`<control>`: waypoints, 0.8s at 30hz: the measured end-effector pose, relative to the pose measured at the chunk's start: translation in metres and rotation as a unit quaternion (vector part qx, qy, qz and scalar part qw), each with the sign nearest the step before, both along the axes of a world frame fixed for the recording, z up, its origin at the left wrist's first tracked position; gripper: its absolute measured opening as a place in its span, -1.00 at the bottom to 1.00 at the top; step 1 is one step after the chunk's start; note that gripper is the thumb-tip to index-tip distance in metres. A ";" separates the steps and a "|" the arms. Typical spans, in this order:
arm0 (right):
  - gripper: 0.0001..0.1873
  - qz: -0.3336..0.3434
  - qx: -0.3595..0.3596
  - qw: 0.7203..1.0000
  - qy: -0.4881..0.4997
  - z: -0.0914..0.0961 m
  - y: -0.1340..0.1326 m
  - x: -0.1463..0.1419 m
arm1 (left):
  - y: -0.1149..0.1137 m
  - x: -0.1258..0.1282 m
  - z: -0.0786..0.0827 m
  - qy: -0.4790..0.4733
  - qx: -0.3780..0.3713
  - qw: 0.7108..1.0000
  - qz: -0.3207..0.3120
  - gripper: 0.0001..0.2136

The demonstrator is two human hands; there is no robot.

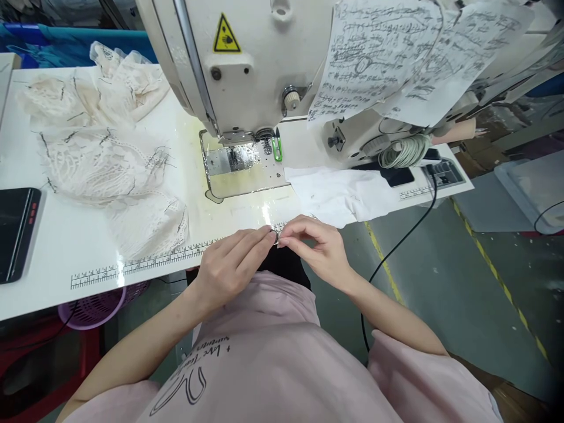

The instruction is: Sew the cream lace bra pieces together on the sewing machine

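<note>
My left hand [233, 261] and my right hand [315, 247] meet at the front edge of the white sewing table [66, 247]. Both pinch one tiny shiny object [275, 237] between their fingertips; it is too small to name. The hands hover just in front of the printed ruler strip [145, 264]. Behind them stands the sewing machine [238, 59] with its needle plate [233, 160].
A pile of cream lace pieces [101, 158] covers the table's left. Green thread snips [277, 148] lie by the needle plate. White cloth [339, 194] lies to the right. A dark tablet [15, 232] sits far left. Handwritten papers [388, 53] hang on the machine. A purple basket [99, 302] is below.
</note>
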State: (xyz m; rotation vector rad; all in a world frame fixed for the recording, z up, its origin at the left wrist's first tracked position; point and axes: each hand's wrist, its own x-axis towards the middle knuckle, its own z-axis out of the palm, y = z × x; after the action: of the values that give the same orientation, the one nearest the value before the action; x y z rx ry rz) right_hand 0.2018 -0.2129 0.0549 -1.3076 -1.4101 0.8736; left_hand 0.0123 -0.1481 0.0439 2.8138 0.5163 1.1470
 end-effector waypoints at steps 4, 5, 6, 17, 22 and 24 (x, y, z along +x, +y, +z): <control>-0.92 0.035 -0.016 0.999 -0.004 -0.001 0.000 0.003 | 0.001 0.001 -0.001 -0.013 0.018 1.000 0.003 -0.71; -0.91 0.036 -0.030 0.999 0.022 -0.001 0.000 0.003 | 0.001 0.001 -0.002 -0.015 0.020 1.000 0.003 -0.70; -0.91 0.035 -0.045 0.997 0.051 -0.002 0.000 0.003 | 0.001 0.001 -0.002 -0.015 0.021 1.000 0.003 -0.70; -0.75 0.105 -0.197 0.898 0.380 -0.012 0.002 -0.005 | 0.002 0.002 -0.001 -0.014 0.059 0.998 -0.007 -0.70; -0.78 0.103 -0.226 0.868 0.430 -0.012 0.005 -0.008 | 0.003 0.004 0.000 -0.013 0.074 0.997 -0.019 -0.70; -0.79 0.099 -0.237 0.861 0.439 -0.012 0.006 -0.008 | 0.004 0.005 0.001 -0.015 0.078 0.997 -0.023 -0.71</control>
State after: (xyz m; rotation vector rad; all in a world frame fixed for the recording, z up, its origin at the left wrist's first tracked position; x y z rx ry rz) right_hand 0.1936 -0.2068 0.0430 -0.8768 -0.6065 1.7618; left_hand 0.0170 -0.1445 0.0452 2.9158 0.3729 1.2706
